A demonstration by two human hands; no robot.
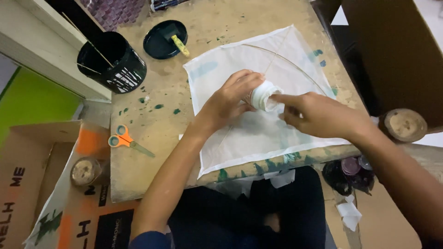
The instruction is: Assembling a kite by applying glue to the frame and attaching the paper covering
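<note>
1. Head view, hands: left hand is closed around a small white jar, tipped on its side with the mouth toward the right. Right hand holds nothing; its fingers are mostly curled, with the forefinger stretched out to the jar's mouth, touching it or dipping in, I cannot tell which.
2. Head view, work: jar and both hands hover over the middle of a white paper kite that lies flat on the table. Thin sticks already lie across the sheet, one straight and one bowed, and the edges look folded over, so the frame seems laid out. Whether the sticks are stuck down cannot be told; my judgement is that gluing is under way, not finished.
3. Head view, surroundings: orange scissors lie well apart on the left of the table. A black pot with sticks in it and a black lid carrying a yellow-handled brush stand at the far side, untouched. Green paint spots mark the table and the near edge under the kite.
</note>
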